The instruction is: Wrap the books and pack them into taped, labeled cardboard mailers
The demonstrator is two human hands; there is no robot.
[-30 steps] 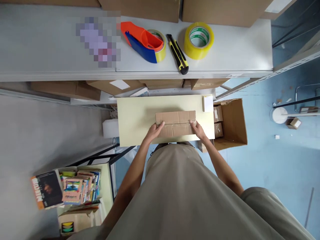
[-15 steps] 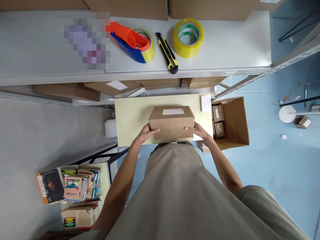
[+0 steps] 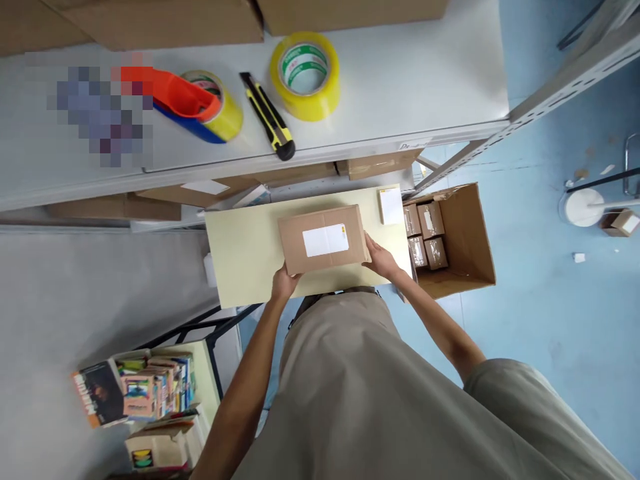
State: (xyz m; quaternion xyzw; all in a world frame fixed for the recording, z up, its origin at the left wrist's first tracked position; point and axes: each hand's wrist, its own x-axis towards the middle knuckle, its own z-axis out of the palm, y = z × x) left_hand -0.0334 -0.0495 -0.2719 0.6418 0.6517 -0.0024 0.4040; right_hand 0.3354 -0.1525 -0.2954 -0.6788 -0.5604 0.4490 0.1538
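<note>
A brown cardboard box (image 3: 295, 233) with a white label (image 3: 326, 240) facing up is held between my two hands over the pale yellow table (image 3: 240, 260). My left hand (image 3: 285, 283) grips its near left corner, fingers partly hidden beneath it. At the right side, my right hand (image 3: 380, 259) closes on the near right edge. Whether the box rests on the table or is slightly lifted, I cannot tell. A small stack of white labels (image 3: 391, 206) lies at the table's right end.
On the grey shelf (image 3: 400, 87) ahead lie a tape dispenser (image 3: 185, 100), a utility knife (image 3: 267, 117) and a yellow tape roll (image 3: 305, 77). An open carton (image 3: 465, 233) with several small boxes stands right of the table. Books (image 3: 155, 390) are stacked at lower left.
The box has tipped so its labelled face now points up towards me. My hands have shifted from its near face to its lower left corner and right side. The view has turned slightly.
</note>
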